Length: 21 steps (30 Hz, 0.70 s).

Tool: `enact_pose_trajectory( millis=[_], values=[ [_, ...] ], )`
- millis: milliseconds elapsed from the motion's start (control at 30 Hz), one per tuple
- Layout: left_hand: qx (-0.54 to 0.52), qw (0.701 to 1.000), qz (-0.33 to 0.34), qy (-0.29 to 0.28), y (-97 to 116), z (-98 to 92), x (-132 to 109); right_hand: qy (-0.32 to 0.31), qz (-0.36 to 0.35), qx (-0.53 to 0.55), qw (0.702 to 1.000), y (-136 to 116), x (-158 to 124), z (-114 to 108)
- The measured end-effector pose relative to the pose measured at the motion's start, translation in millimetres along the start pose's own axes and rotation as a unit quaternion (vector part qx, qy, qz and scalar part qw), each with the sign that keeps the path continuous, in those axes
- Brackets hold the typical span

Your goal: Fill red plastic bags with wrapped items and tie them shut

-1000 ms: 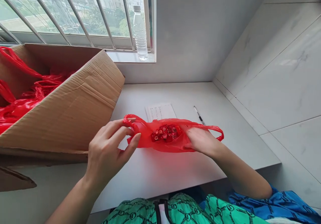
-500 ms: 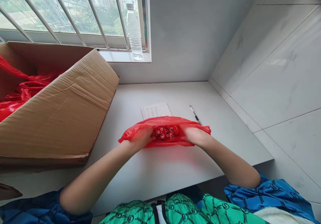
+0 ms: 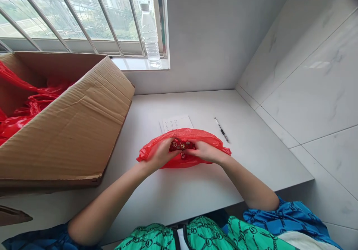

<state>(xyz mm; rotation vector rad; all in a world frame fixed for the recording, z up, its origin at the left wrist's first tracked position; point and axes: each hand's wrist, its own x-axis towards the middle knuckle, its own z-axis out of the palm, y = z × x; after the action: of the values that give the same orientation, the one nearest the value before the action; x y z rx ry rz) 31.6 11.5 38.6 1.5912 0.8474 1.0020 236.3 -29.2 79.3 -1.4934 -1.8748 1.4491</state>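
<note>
A red plastic bag [image 3: 187, 133] lies spread with its mouth open around both my hands, over the middle of the white table [image 3: 156, 201]. Inside the mouth shows a dark red packet [image 3: 182, 145] with white printed characters; its full shape is hidden. My left hand [image 3: 165, 151] grips the packet's left end, thumb along the near side. On the right end my right hand [image 3: 203, 151] is closed the same way, the two thumbs nearly meeting. Below the packet another small printed piece shows, and I cannot tell whether it is separate.
At left stands a big open cardboard box [image 3: 69, 123] with red plastic bags [image 3: 41, 100] inside. Behind the bag lie a written sheet of paper [image 3: 177, 122] and a pen [image 3: 222, 130]. A clear water bottle [image 3: 150, 37] stands on the sill by the barred window.
Both hands have come closer together and up into the bag's mouth, now gripping the packet from its ends. Earlier they were spread wider inside the bag.
</note>
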Motion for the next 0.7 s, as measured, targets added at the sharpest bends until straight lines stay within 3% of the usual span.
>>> enact_pose_trajectory(
  millis=[133, 233, 367, 567, 700],
  values=[
    [-0.027, 0.977, -0.141, -0.156, 16, -12.7, -6, -0.037, -0.006, 0.146, 0.989, -1, -8, -10],
    [-0.07, 0.962, -0.177, -0.197, 23, -20.4, -8, -0.062, -0.011, 0.175, 0.983, -3, -11, -13],
    [-0.09, 0.955, -0.189, -0.208, 23, -21.7, -10, -0.082, -0.024, 0.184, 0.979, -2, -10, -14],
    [-0.078, 0.969, -0.174, -0.155, 13, -17.1, -12, -0.064, 0.002, 0.161, 0.985, 0, -8, -12],
    [-0.06, 0.977, -0.159, -0.128, 8, -15.5, -14, 0.04, 0.041, 0.147, 0.987, 2, -6, -2]
  ],
)
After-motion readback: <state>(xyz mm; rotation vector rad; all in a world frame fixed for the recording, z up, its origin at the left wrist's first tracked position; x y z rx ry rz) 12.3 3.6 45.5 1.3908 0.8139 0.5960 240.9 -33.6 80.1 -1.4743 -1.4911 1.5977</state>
